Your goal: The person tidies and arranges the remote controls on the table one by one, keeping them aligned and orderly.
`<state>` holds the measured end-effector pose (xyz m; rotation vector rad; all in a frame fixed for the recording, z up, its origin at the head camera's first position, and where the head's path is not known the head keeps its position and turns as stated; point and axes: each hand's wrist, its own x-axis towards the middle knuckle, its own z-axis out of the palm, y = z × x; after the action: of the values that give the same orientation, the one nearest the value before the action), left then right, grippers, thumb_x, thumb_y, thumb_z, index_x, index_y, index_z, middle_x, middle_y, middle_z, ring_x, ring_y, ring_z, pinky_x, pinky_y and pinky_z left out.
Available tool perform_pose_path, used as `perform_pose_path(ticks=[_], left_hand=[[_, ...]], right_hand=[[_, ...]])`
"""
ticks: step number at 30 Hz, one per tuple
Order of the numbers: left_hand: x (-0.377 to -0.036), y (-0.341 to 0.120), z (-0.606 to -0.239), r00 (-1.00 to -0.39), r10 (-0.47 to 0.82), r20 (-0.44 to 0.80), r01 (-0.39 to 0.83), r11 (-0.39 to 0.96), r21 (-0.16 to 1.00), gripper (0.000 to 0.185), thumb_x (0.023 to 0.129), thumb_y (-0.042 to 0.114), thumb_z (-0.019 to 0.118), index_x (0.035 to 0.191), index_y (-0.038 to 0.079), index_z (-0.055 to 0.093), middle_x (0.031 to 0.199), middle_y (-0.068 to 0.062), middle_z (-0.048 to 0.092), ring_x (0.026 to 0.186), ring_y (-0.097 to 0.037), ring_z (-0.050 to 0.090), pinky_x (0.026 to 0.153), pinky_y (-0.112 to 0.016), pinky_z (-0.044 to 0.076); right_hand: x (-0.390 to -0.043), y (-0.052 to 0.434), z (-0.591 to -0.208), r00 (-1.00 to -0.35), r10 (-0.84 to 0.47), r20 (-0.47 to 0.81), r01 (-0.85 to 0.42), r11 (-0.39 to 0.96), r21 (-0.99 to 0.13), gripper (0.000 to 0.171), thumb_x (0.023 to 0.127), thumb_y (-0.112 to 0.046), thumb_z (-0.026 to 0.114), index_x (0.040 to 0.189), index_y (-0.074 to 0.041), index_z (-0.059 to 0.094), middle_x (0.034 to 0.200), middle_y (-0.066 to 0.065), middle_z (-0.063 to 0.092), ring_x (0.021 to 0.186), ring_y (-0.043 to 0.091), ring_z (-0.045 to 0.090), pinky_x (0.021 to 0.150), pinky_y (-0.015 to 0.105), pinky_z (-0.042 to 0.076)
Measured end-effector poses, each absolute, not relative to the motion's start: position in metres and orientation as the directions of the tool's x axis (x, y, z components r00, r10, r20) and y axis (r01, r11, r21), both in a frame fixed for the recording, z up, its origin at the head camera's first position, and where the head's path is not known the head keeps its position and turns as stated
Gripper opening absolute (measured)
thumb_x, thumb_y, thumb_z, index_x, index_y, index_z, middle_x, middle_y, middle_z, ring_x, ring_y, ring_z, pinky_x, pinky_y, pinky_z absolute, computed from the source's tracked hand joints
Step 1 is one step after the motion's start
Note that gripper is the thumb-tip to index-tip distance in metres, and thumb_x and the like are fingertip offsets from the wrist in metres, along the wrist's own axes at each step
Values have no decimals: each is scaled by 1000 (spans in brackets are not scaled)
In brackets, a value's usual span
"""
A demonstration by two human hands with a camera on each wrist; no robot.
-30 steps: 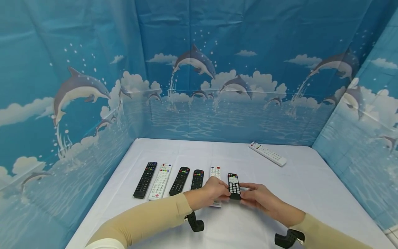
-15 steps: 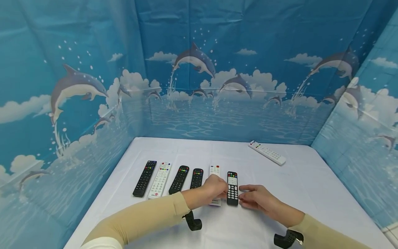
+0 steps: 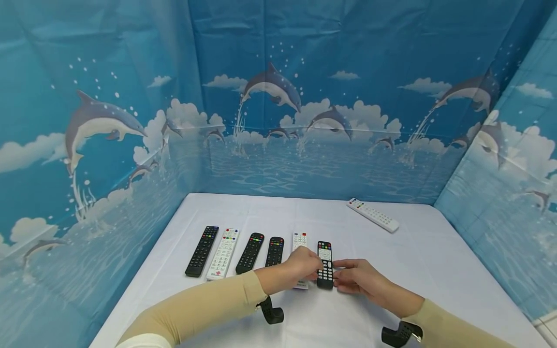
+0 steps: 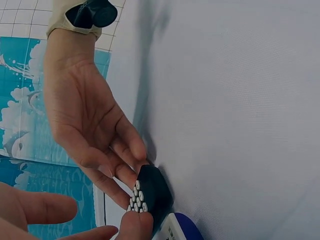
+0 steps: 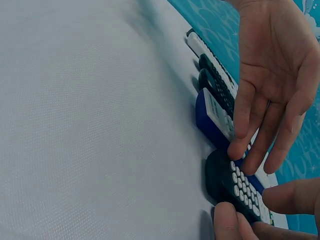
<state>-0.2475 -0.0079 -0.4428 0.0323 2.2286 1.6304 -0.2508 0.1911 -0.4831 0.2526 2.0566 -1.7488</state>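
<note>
A small black remote (image 3: pixel 325 265) with white keys lies flat on the white table (image 3: pixel 435 270), last on the right in a row of remotes. My left hand (image 3: pixel 311 268) touches its left edge with straight fingers (image 5: pixel 240 145). My right hand (image 3: pixel 348 278) meets its right side near the close end, fingertips (image 4: pixel 135 150) against the casing. In the wrist views the black remote (image 4: pixel 152 195) (image 5: pixel 235 187) rests on the cloth between both hands. My left hand hides the near half of the neighbouring white remote (image 3: pixel 300 240).
Left of the hands, in the same row, lie a black remote (image 3: pixel 275 251), another black one (image 3: pixel 250 253), a white one (image 3: pixel 224 253) and a black one (image 3: pixel 202 251). A long white remote (image 3: pixel 373 214) lies apart at the back right. Blue dolphin-print walls enclose the table.
The small black remote has slid a little toward me and lies straighter in the row. Both hands stay at its sides, the right one slightly closer in.
</note>
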Motion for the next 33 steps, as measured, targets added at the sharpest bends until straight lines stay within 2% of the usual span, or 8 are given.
perform_pose_path(ticks=[10, 15, 21, 27, 33], left_hand=[[-251, -10, -446, -921, 260, -291, -203, 317, 926, 30, 88, 5, 68, 115, -8, 69, 101, -7, 67, 89, -24, 70, 81, -37, 59], [-257, -10, -444, -921, 294, -256, -163, 304, 938, 34, 93, 11, 66, 123, -5, 67, 107, -10, 67, 92, -26, 70, 83, -39, 59], [-276, -6, -437, -899, 356, -256, -237, 97, 967, 45, 99, 31, 62, 128, -3, 63, 114, -15, 66, 103, -32, 67, 95, -44, 54], [-301, 9, -431, -865, 422, -272, -354, -126, 927, 61, 101, 47, 55, 139, -1, 56, 118, -17, 65, 120, -41, 59, 106, -52, 45], [-328, 40, -427, -828, 472, -303, -465, -277, 841, 69, 100, 53, 53, 146, 1, 49, 132, -27, 57, 125, -46, 54, 107, -58, 40]], right_hand=[[-252, 193, -483, -886, -172, -431, 399, 190, -897, 51, 92, -3, 66, 140, 7, 51, 112, 18, 66, 89, 23, 70, 81, 38, 60], [-254, 201, -475, -888, -209, -409, 374, 188, -908, 56, 90, -3, 65, 143, 8, 47, 113, 19, 67, 95, 27, 70, 83, 40, 59], [-270, 221, -454, -906, -206, -371, 321, 238, -917, 54, 94, -7, 62, 144, 6, 47, 123, 22, 64, 108, 31, 67, 90, 44, 57], [-294, 247, -436, -914, -232, -333, 262, 288, -921, 50, 102, -13, 56, 147, 5, 44, 142, 25, 52, 119, 35, 61, 98, 48, 52], [-327, 279, -423, -915, -214, -342, 253, 355, -900, 63, 106, -31, 53, 153, 4, 33, 150, 29, 42, 131, 41, 50, 105, 52, 45]])
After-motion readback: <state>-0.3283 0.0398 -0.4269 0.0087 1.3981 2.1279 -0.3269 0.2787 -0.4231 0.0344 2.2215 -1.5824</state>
